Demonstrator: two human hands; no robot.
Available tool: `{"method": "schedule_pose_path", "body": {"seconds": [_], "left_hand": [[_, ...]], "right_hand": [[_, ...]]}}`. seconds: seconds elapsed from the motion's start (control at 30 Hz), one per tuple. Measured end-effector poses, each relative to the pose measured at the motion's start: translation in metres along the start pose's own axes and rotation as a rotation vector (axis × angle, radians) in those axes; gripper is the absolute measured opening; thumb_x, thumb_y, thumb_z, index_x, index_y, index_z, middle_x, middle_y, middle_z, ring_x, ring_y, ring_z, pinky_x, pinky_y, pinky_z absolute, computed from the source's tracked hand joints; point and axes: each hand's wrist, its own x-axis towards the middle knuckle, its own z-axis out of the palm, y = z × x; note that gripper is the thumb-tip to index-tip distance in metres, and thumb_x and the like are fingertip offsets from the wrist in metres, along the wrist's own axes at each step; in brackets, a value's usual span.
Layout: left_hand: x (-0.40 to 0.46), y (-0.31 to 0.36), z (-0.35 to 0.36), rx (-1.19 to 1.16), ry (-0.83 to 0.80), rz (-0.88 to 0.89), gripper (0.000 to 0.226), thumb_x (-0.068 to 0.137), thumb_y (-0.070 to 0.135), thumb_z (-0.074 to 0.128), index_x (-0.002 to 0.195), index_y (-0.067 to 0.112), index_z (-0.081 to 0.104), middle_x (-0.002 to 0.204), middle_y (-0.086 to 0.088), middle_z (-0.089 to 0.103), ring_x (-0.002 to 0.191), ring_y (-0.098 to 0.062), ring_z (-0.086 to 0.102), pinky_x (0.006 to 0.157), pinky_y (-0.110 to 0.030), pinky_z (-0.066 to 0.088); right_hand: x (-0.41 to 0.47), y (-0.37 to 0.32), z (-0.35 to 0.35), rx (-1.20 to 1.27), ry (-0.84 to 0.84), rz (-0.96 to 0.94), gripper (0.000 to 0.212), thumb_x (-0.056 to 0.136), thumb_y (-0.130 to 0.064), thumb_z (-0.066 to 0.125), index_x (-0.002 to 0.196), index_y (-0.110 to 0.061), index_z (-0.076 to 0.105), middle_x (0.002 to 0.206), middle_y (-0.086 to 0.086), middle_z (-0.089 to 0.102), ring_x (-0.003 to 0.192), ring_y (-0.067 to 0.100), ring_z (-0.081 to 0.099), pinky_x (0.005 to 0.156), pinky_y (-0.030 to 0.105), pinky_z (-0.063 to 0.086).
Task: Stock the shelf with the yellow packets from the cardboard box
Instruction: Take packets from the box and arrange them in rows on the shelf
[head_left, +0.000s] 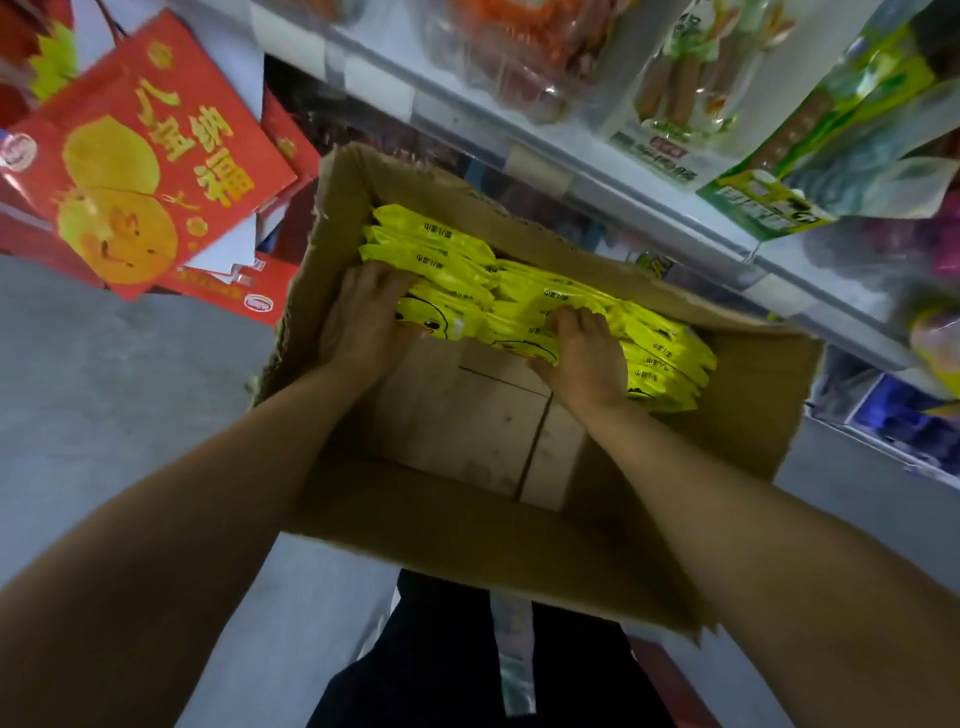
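Observation:
An open cardboard box (467, 530) stands on the floor below me, its near half bare. Several yellow packets (436, 254) with a duck face lie stacked along its far side. My left hand (363, 317) is inside the box at the left end of the stack, fingers curled round the edge of the packets. My right hand (584, 353) grips the stack further right, fingers dug in among the packets. The shelf (613, 192) runs diagonally above the box.
Green and clear snack bags (737, 130) fill the shelf at upper right. Red gift boxes (150, 161) with yellow print lean at upper left. Grey floor (104, 389) lies left of the box. Lower shelf goods (904, 415) sit at right.

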Motion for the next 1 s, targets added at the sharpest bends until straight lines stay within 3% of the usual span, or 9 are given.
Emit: {"method": "schedule_pose_path", "body": {"seconds": [0.17,0.33,0.43,0.5,0.6,0.7,0.8,0.93,1.0], "left_hand": [[0.004,-0.005,0.008,0.059,-0.013,-0.008,0.059,0.074,0.033,0.076,0.128,0.027,0.053,0.135,-0.008,0.041,0.121,-0.035,0.039,0.097,-0.046,0.042],[0.004,-0.002,0.013,0.043,-0.077,-0.059,0.04,0.076,0.033,0.077,0.116,0.031,0.068,0.119,-0.005,0.058,0.116,-0.028,0.043,0.098,-0.034,0.035],[-0.001,-0.002,0.014,-0.095,-0.142,-0.233,0.028,0.073,0.039,0.08,0.095,0.023,0.074,0.101,-0.01,0.059,0.11,-0.031,0.049,0.088,-0.033,0.038],[-0.009,-0.006,0.015,-0.195,-0.176,-0.313,0.023,0.071,0.045,0.08,0.079,0.026,0.07,0.082,-0.002,0.058,0.104,-0.031,0.054,0.082,-0.033,0.041],[-0.025,-0.004,0.011,-0.387,-0.154,-0.385,0.029,0.07,0.042,0.082,0.076,0.018,0.068,0.075,-0.007,0.065,0.085,-0.028,0.063,0.075,-0.038,0.048],[-0.045,0.01,0.003,-0.549,-0.132,-0.383,0.038,0.071,0.04,0.081,0.077,0.007,0.063,0.08,-0.015,0.065,0.074,-0.026,0.062,0.073,-0.045,0.051],[-0.064,0.031,-0.008,-0.696,-0.143,-0.357,0.041,0.068,0.048,0.076,0.078,0.011,0.061,0.08,-0.017,0.066,0.076,-0.029,0.066,0.073,-0.05,0.054],[-0.095,0.086,-0.034,-0.762,-0.095,-0.282,0.026,0.088,0.032,0.069,0.08,0.011,0.057,0.071,-0.002,0.062,0.06,-0.004,0.059,0.057,-0.021,0.048],[-0.113,0.116,-0.041,-0.76,-0.063,-0.249,0.022,0.091,0.036,0.066,0.088,0.014,0.063,0.077,0.008,0.067,0.067,0.0,0.064,0.06,-0.018,0.052]], "right_hand": [[0.006,-0.005,0.008,-0.137,-0.017,-0.01,0.055,0.076,-0.044,0.078,0.117,-0.016,0.056,0.115,0.007,0.061,0.113,0.03,0.052,0.086,0.041,0.045],[0.012,-0.002,0.006,-0.041,-0.086,-0.029,0.03,0.084,-0.039,0.072,0.106,-0.019,0.07,0.109,0.008,0.064,0.113,0.029,0.051,0.087,0.037,0.043],[0.01,-0.004,-0.002,0.142,-0.074,0.011,0.025,0.084,-0.038,0.073,0.092,-0.014,0.072,0.1,0.009,0.062,0.105,0.028,0.052,0.073,0.031,0.037],[0.007,-0.005,-0.01,0.296,-0.079,0.049,0.022,0.085,-0.037,0.072,0.082,-0.016,0.066,0.088,0.005,0.061,0.092,0.026,0.055,0.066,0.029,0.031],[-0.002,0.0,-0.025,0.431,-0.097,0.093,0.028,0.09,-0.037,0.068,0.079,-0.017,0.051,0.067,-0.004,0.048,0.073,0.025,0.05,0.06,0.032,0.025],[-0.014,0.008,-0.044,0.447,-0.068,0.109,0.025,0.095,-0.038,0.061,0.086,-0.018,0.05,0.067,-0.005,0.047,0.076,0.027,0.05,0.06,0.033,0.025],[-0.031,0.021,-0.061,0.447,-0.026,0.129,0.03,0.097,-0.04,0.057,0.097,-0.01,0.058,0.087,0.011,0.063,0.091,0.035,0.058,0.066,0.037,0.035],[-0.063,0.048,-0.088,0.561,0.024,0.141,0.038,0.095,-0.04,0.06,0.103,-0.003,0.063,0.103,0.017,0.068,0.1,0.035,0.061,0.078,0.039,0.045],[-0.086,0.067,-0.102,0.672,0.021,0.16,0.036,0.09,-0.043,0.067,0.098,-0.008,0.068,0.098,0.012,0.071,0.093,0.029,0.064,0.072,0.033,0.044]]}}
